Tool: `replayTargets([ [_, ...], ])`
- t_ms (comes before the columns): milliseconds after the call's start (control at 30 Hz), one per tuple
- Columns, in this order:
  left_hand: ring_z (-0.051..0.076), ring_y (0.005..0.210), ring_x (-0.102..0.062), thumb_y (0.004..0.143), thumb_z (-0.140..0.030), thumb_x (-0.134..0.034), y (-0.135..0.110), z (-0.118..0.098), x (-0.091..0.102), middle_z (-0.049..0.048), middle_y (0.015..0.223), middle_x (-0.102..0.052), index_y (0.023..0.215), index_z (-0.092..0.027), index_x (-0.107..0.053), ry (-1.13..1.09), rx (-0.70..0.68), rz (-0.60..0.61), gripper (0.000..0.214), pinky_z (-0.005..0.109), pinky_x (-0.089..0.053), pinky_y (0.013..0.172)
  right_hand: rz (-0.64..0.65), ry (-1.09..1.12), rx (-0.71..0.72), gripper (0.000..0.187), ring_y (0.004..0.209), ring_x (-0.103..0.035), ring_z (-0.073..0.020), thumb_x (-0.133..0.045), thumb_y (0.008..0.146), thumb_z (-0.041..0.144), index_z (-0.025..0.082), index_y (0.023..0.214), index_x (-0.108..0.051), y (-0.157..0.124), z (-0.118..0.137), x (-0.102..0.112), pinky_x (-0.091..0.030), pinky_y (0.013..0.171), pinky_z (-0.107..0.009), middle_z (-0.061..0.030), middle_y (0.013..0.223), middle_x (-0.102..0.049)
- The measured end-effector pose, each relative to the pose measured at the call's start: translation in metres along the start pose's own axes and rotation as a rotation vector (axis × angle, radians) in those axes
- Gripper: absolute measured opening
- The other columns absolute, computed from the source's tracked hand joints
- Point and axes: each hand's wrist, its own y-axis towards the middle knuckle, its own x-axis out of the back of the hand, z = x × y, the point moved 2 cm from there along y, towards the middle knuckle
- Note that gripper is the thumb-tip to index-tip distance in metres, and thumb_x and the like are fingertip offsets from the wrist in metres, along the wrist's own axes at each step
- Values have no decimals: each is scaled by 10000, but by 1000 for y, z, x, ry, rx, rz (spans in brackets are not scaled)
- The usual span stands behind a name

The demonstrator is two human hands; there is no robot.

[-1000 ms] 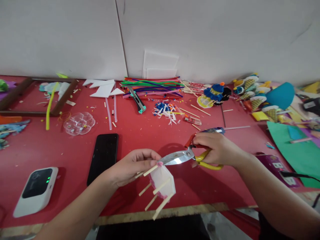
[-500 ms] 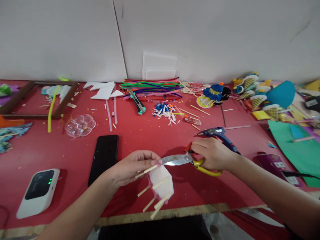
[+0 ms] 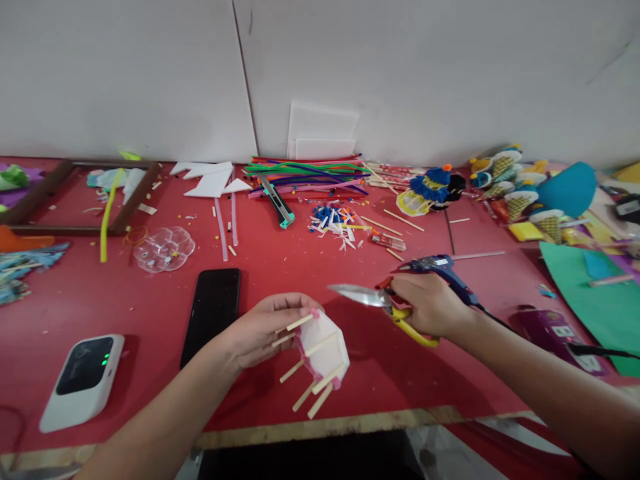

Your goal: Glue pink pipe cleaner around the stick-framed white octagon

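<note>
Near the table's front edge, my left hand (image 3: 273, 328) grips a white, many-sided foam piece (image 3: 325, 347) by its upper left edge. Several short wooden sticks stick out from it, and a pink fuzzy strip runs along its rim. To the right, my right hand (image 3: 423, 303) is wrapped round the red and yellow handles of a pair of scissors (image 3: 363, 295). The blades look closed and point left, apart from the foam piece. Behind my right hand lies a blue glue gun (image 3: 440, 267) with a clear glue stick in it.
A black phone (image 3: 210, 313) and a white device with a screen (image 3: 83, 380) lie at left. A cutter knife (image 3: 277, 203), pipe cleaners (image 3: 310, 173) and scraps (image 3: 333, 219) are farther back. A purple box (image 3: 560, 337) and green sheet (image 3: 590, 293) lie at right.
The scissors have moved up and away from the foam piece, which their blade tips touched before. My left hand still holds the piece, now tilted slightly differently.
</note>
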Motion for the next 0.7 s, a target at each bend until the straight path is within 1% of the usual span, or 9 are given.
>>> replayTargets([
  [100, 99, 649, -617, 610, -308, -897, 1, 2, 0, 4, 720, -689, 753, -141, -745, -17, -28, -11, 267, 210, -438, 616, -105, -55, -149, 279, 460, -431, -133, -468, 859, 236, 237, 591, -393, 2, -5, 14, -270, 496, -276, 4, 520, -498],
  [167, 98, 656, -616, 626, -305, -887, 2, 3, 0, 5, 735, -690, 768, -148, -744, -15, -22, -44, 256, 208, -437, 619, -104, -84, -260, 306, 489, -482, -148, -486, 891, 342, 237, 611, -422, 3, -4, 19, -287, 506, -282, -9, 539, -526],
  [233, 101, 692, -630, 654, -290, -870, 1, 3, 1, 8, 787, -706, 828, -172, -745, -7, -15, -124, 244, 202, -443, 637, -22, -96, -352, 338, 504, -524, -162, -495, 896, 442, 234, 631, -462, 5, -1, 18, -301, 506, -287, -23, 556, -558],
  [333, 108, 704, -640, 715, -253, -821, 1, 2, 1, 4, 835, -720, 928, -223, -738, 10, -9, -258, 231, 200, -447, 626, 198, -145, -469, 384, 531, -589, -192, -554, 853, 543, 221, 645, -521, 4, 6, 4, -306, 485, -288, -50, 617, -633],
  [433, 107, 674, -627, 755, -214, -773, 2, 0, 1, -1, 810, -711, 858, -225, -732, 19, -3, -365, 111, 198, -450, 597, 364, -162, -543, 373, 644, -674, -256, -621, 814, 559, 194, 739, -601, -3, 11, -10, -368, 495, -297, -97, 743, -705],
  [533, 108, 699, -631, 789, -192, -736, 3, -3, 0, 4, 838, -711, 823, -218, -733, 34, 0, -422, 43, 192, -462, 604, 416, -26, -465, 275, 812, -713, -271, -665, 830, 393, 150, 958, -644, -10, 12, -14, -486, 617, -314, -132, 935, -730],
  [600, 101, 706, -631, 811, -194, -715, 3, -3, -1, 7, 867, -713, 843, -218, -737, 54, -1, -433, 46, 182, -458, 601, 406, 77, -355, 305, 930, -707, -263, -655, 832, 251, 148, 1117, -625, -11, 10, -9, -522, 739, -326, -143, 1070, -718],
  [633, 96, 704, -629, 816, -196, -712, 3, -4, -1, 5, 873, -712, 850, -219, -737, 60, -1, -437, 49, 179, -456, 599, 395, 108, -307, 325, 964, -700, -259, -631, 837, 199, 157, 1158, -617, -8, 7, -5, -525, 783, -334, -142, 1103, -712],
  [700, 91, 693, -626, 806, -203, -726, 3, -4, -1, -3, 853, -706, 849, -221, -733, 60, -3, -445, 47, 179, -455, 604, 369, 125, -227, 298, 978, -696, -244, -528, 870, 113, 178, 1140, -637, 6, 0, 5, -521, 836, -347, -125, 1105, -719],
])
